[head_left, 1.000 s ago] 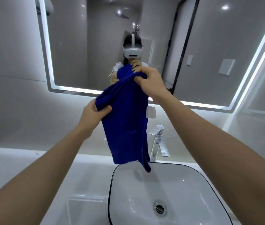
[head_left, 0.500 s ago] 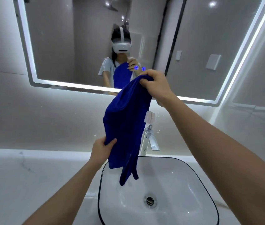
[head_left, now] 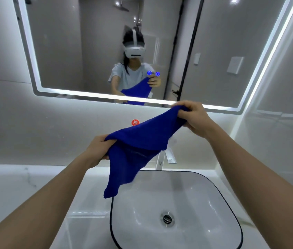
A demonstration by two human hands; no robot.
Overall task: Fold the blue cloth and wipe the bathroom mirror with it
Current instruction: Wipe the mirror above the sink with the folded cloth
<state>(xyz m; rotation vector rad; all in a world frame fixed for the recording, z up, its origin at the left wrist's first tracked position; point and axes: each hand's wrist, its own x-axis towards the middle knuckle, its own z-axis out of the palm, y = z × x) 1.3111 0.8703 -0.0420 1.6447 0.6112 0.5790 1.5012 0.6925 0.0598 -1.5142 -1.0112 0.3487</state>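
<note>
The blue cloth (head_left: 138,141) is stretched between my two hands above the sink, with a loose corner hanging down toward the basin. My left hand (head_left: 98,150) grips its lower left end. My right hand (head_left: 194,117) grips the upper right end, just below the mirror's bottom edge. The large bathroom mirror (head_left: 70,51) with a lit border fills the wall ahead and reflects a person holding the cloth.
A white basin with a black rim (head_left: 228,200) sits below the cloth, its drain (head_left: 167,218) in the middle. A chrome faucet (head_left: 162,159) stands behind it, partly hidden by the cloth. A red round sticker (head_left: 135,122) is on the wall. The white counter (head_left: 25,180) extends left.
My right hand has come down from mirror height and my left hand has pulled the cloth out to the left, so the cloth now stretches slanted between them instead of hanging.
</note>
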